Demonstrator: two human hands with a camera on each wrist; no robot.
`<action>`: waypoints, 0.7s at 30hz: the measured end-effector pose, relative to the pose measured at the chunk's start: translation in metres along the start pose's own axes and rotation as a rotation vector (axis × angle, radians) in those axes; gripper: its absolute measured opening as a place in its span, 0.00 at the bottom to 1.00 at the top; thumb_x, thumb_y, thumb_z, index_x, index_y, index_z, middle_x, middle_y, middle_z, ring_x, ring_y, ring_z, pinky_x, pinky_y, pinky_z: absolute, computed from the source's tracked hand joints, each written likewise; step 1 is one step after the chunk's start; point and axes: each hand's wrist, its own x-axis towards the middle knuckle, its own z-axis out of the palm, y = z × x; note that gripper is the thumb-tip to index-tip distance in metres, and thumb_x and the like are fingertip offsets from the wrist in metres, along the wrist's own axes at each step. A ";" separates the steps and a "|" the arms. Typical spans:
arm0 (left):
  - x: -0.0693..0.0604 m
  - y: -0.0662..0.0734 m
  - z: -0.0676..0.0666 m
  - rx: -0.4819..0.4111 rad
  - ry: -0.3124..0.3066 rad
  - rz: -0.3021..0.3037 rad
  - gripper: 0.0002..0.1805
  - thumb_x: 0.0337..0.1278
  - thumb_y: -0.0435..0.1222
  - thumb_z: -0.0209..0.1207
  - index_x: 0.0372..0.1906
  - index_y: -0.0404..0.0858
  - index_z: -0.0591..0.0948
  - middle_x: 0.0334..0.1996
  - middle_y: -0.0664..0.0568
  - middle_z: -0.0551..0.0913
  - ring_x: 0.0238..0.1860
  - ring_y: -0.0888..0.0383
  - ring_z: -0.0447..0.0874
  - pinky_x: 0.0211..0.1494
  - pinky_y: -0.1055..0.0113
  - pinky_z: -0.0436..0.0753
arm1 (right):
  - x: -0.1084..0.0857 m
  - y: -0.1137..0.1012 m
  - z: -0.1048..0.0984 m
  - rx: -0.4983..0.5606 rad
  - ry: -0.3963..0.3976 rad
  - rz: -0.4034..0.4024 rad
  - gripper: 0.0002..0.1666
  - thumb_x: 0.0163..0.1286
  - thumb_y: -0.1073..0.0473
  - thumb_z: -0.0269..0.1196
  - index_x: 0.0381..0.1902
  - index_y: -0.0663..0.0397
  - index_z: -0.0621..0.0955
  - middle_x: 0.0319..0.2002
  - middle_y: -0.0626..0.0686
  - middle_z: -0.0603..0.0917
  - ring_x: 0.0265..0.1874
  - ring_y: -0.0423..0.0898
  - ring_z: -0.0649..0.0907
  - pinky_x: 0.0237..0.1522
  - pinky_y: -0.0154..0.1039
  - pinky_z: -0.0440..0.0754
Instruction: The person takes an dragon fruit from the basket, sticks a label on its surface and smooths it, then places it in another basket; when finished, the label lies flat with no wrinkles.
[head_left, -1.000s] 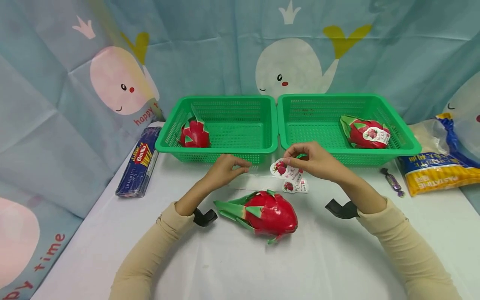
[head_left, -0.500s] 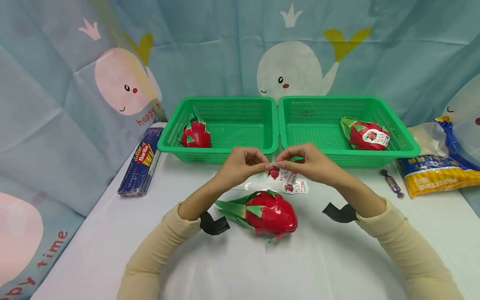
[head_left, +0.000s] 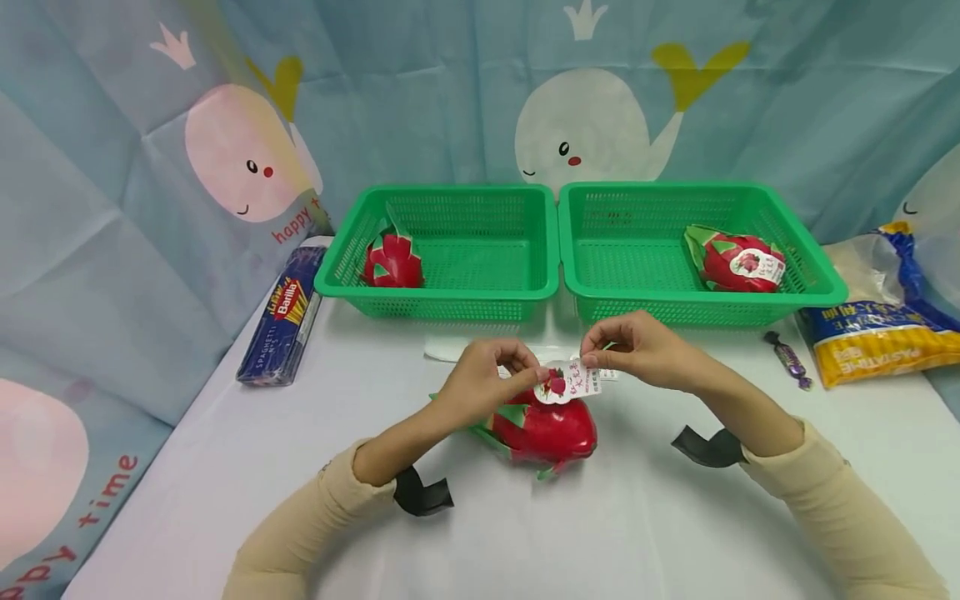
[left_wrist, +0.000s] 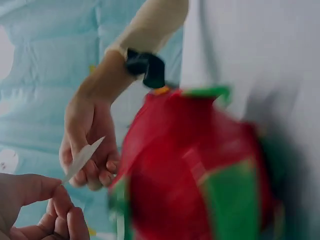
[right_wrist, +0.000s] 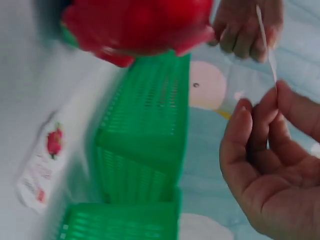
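Observation:
Between both hands, above a red dragon fruit [head_left: 558, 433] with green leaf tips, hangs a white sticker [head_left: 564, 382] printed with dragon fruit and red lettering. My left hand [head_left: 487, 379] pinches its left end between thumb and forefinger, and my right hand [head_left: 637, 350] pinches the other end. The left wrist view shows the sticker [left_wrist: 82, 160] nearly edge-on. The dragon fruit lies on the table, partly hidden by my left hand. Behind the hands is a clear strip [head_left: 442, 347], and another sticker [right_wrist: 42, 165] lies flat in the right wrist view.
Two green baskets [head_left: 450, 293] [head_left: 705, 296] stand side by side at the back. The left holds a dragon fruit [head_left: 393, 260], the right a labelled one [head_left: 723, 271]. A spaghetti pack [head_left: 281, 317] lies left; a wrapped candy [head_left: 789, 361] and a pasta bag [head_left: 877, 333] lie right.
The left hand came over from the left and took hold of the sticker's end. Both hands then brought the sticker nearer, over the dragon fruit, with the right hand moving outward.

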 end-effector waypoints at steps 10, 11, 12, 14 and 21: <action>-0.026 -0.011 0.025 0.218 0.085 0.028 0.07 0.46 0.37 0.63 0.18 0.45 0.80 0.06 0.62 0.64 0.11 0.72 0.58 0.29 0.75 0.63 | 0.002 0.023 0.016 0.043 -0.185 -0.022 0.07 0.62 0.61 0.62 0.28 0.60 0.78 0.26 0.47 0.77 0.27 0.35 0.73 0.31 0.31 0.74; -0.026 -0.012 0.026 0.269 0.103 0.042 0.07 0.45 0.37 0.63 0.17 0.46 0.80 0.06 0.64 0.62 0.11 0.72 0.57 0.32 0.73 0.63 | 0.002 0.025 0.018 0.052 -0.184 -0.020 0.07 0.62 0.62 0.61 0.28 0.61 0.78 0.25 0.48 0.76 0.27 0.36 0.73 0.31 0.31 0.74; -0.026 -0.013 0.026 0.310 0.115 0.055 0.08 0.45 0.37 0.63 0.17 0.47 0.79 0.05 0.64 0.62 0.11 0.72 0.57 0.31 0.73 0.63 | 0.003 0.028 0.020 0.065 -0.181 -0.012 0.07 0.63 0.62 0.61 0.29 0.61 0.78 0.26 0.48 0.76 0.27 0.36 0.73 0.31 0.32 0.75; -0.026 -0.014 0.027 0.356 0.127 0.064 0.08 0.43 0.37 0.63 0.16 0.47 0.78 0.06 0.65 0.61 0.11 0.72 0.57 0.28 0.75 0.63 | 0.004 0.033 0.025 0.098 -0.165 0.016 0.06 0.63 0.62 0.61 0.30 0.62 0.77 0.27 0.49 0.76 0.27 0.37 0.74 0.32 0.34 0.77; -0.029 -0.017 0.029 0.455 0.229 0.226 0.07 0.42 0.36 0.64 0.21 0.44 0.76 0.14 0.60 0.70 0.19 0.68 0.64 0.20 0.78 0.62 | -0.012 0.038 0.041 0.168 0.090 0.103 0.08 0.66 0.64 0.58 0.38 0.65 0.75 0.36 0.59 0.77 0.36 0.49 0.82 0.32 0.39 0.84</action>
